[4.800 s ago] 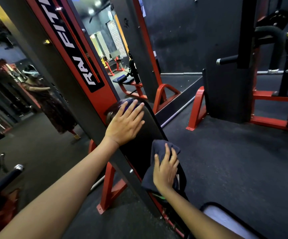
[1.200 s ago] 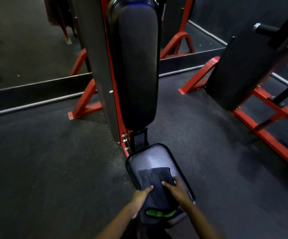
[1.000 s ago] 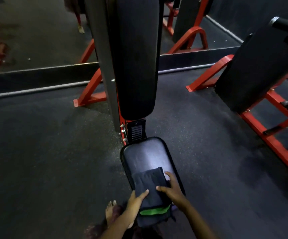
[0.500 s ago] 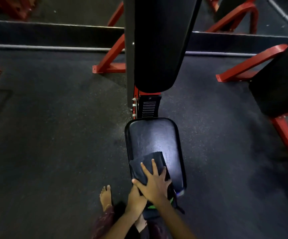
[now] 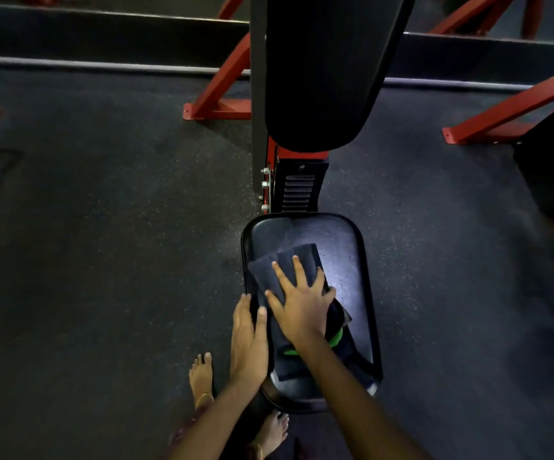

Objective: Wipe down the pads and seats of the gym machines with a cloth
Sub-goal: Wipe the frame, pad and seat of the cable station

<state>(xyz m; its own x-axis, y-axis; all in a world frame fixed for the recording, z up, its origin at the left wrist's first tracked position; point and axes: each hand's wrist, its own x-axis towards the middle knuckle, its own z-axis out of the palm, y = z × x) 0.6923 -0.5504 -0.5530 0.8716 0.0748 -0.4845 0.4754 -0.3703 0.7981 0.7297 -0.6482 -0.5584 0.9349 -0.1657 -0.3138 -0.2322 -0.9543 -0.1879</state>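
Where the seat (image 5: 352,267) fills the lower centre of the frame, the cloth (image 5: 288,263) lies folded flat on its left half. Item: dark cloth with a green band near its lower end; judged soft, light and limp, likely to bunch or slide on the smooth upholstery, so best handled by flat pressure from above, not by an edge pinch. Long axis runs from lower centre up toward the back pad (image 5: 322,71), tilted slightly left; the far end points to upper centre. Right hand (image 5: 302,303): fingers straight and spread, palm pressing the cloth, nothing clasped. Left hand (image 5: 247,340): fingers straight, resting along the seat's left edge, thumb touching the cloth's side. Seat: black, glossy, firm-looking padding. Beyond: red frame (image 5: 219,94), dark floor (image 5: 102,260), bare feet at lower centre.
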